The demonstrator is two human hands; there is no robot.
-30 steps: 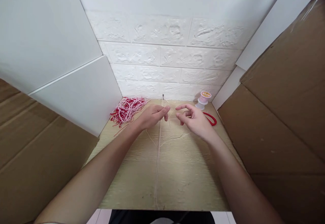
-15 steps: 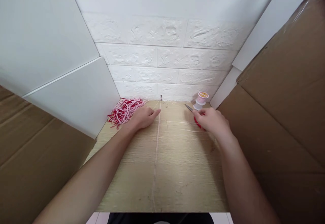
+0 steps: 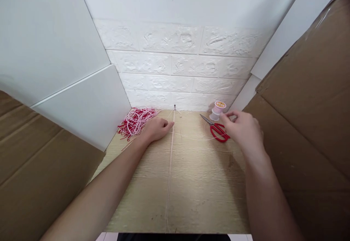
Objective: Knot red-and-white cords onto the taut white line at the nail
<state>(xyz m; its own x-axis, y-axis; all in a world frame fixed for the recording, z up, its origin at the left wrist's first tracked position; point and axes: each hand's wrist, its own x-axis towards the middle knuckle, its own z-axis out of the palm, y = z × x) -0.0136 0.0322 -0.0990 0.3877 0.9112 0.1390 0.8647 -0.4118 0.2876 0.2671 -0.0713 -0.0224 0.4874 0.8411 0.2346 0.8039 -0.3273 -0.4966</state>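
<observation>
Down the middle of the wooden board (image 3: 191,182) runs a pale cord (image 3: 170,168), stretched from a small pin (image 3: 175,106) at the far edge toward the person. The left hand (image 3: 157,128) rests on the board just left of the cord, fingers curled together with the fingertip touching it near the pin; whether it pinches the cord I cannot tell. The right hand (image 3: 244,129) hovers near the pink spool (image 3: 217,110), thumb and forefinger close together, empty as far as shows. Half a second ago that hand covered the red scissors (image 3: 217,128); now they lie uncovered on the board, just left of it. A tangle of red and pink cords (image 3: 135,120) sits beside the left hand, in the board's far left corner.
</observation>
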